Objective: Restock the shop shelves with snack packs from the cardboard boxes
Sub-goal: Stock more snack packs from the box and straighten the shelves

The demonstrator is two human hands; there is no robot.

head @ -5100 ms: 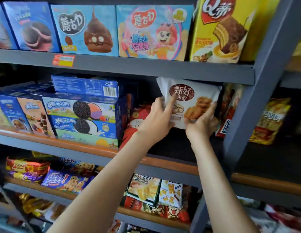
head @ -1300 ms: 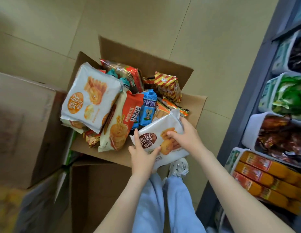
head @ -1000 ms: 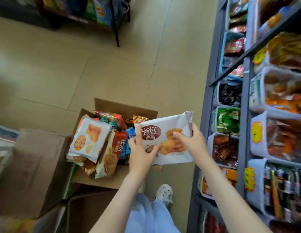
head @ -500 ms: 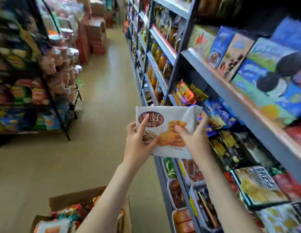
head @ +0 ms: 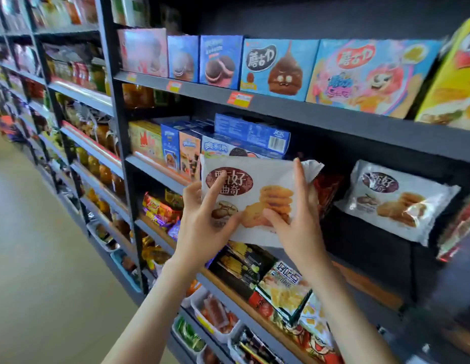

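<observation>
Both grips holding a white cookie pack up before the shop shelf

The left grip is clamping on the lower left of the cookie pack, with fingers curling round the left edge and one digit stretching up across the printed front. The right grip is clamping on the pack's right side, with the thumb pressing on the pictured cookies and one finger reaching to the top edge. The pack is hanging upright in the air, face toward the camera, just in front of the blue biscuit boxes. To the right, a second pack of the same print is lying tilted on the dark shelf, apart from the held one. Cartoon-printed boxes are standing in a row on the level above, snack bags are filling the level below, and the floor is stretching away at the left
</observation>
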